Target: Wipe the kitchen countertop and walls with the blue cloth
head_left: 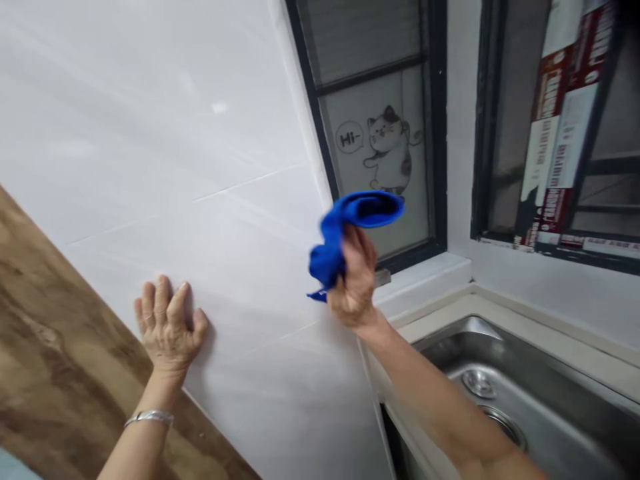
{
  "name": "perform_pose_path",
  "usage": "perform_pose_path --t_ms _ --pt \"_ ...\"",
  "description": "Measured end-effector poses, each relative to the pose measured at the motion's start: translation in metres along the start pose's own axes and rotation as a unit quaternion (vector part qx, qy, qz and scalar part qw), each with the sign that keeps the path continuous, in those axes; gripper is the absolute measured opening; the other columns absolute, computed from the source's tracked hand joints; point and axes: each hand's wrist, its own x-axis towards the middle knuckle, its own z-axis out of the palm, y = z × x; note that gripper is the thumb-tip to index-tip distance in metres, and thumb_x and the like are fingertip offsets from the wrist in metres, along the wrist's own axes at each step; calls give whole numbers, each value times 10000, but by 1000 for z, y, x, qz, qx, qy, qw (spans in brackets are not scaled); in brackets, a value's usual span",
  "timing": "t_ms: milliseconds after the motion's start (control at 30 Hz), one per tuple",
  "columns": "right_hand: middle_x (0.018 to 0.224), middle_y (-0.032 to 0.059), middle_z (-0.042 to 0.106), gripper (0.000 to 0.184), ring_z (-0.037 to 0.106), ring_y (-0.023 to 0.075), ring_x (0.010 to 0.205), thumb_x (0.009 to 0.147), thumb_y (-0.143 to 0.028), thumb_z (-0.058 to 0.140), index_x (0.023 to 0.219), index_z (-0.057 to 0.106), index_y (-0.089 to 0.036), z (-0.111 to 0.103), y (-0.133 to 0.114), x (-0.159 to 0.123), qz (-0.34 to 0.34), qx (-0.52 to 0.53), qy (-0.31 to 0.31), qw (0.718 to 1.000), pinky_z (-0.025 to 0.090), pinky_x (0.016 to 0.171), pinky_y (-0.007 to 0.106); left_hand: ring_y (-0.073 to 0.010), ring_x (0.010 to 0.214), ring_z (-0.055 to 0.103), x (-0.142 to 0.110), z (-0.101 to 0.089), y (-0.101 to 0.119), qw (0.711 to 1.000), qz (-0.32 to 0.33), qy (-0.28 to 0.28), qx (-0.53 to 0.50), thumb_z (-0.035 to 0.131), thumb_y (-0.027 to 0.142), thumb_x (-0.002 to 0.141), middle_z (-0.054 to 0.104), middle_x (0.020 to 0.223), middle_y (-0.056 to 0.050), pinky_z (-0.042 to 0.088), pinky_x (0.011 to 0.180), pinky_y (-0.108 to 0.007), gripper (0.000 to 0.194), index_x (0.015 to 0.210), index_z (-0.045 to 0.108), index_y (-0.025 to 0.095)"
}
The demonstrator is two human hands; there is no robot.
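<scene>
My left hand [167,325] lies flat against the white tiled wall [150,133], fingers stretched upward, with a silver bracelet [149,418] on the wrist. My right hand [355,283] is raised in front of the wall's corner and is closed round a bunched blue cloth [345,230]. The cloth sticks out above and to the left of the fist, near the window's lower left corner.
A dark-framed window [380,133] with a cat sticker saying "Hi-" [387,150] is behind the cloth. A second window [555,127] with printed cardboard is at the right. A steel sink [525,400] lies at lower right. A wood-grain panel [55,360] fills the lower left.
</scene>
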Motion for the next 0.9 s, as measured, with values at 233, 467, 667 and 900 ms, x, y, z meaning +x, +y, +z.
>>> perform_pose_path --t_ms 233,467,667,900 --pt "1466 35 542 528 208 356 1522 925 -316 522 1452 537 -295 63 -16 -10 -192 -187 -77 960 120 1260 638 -290 1547 227 -6 0 2 1000 -17 -16 2 634 272 837 318 1637 -111 198 1288 -484 734 1527 388 228" --pt "1036 33 731 247 549 249 1312 940 -240 503 950 749 -257 82 27 -151 -456 -55 -181 870 339 1227 551 -255 1567 151 -4 0 4 1000 -3 -5 -24 581 236 892 276 1650 -104 120 1301 -434 673 1533 378 200" --pt "1373 3 641 355 522 147 1359 982 -140 390 1138 692 -241 86 46 -183 -607 41 -289 739 385 1235 436 -274 1567 152 -27 -25 -9 991 59 -91 -72 545 149 901 359 1622 -114 167 1294 -449 618 1505 423 189" --pt "1291 95 678 255 507 260 1376 961 -138 550 1185 671 -132 99 -33 -60 -610 4 -248 752 378 1217 555 -279 1522 304 -144 -91 -33 980 -20 -131 -151 530 44 864 403 1588 -158 369 1225 -449 605 1451 455 174"
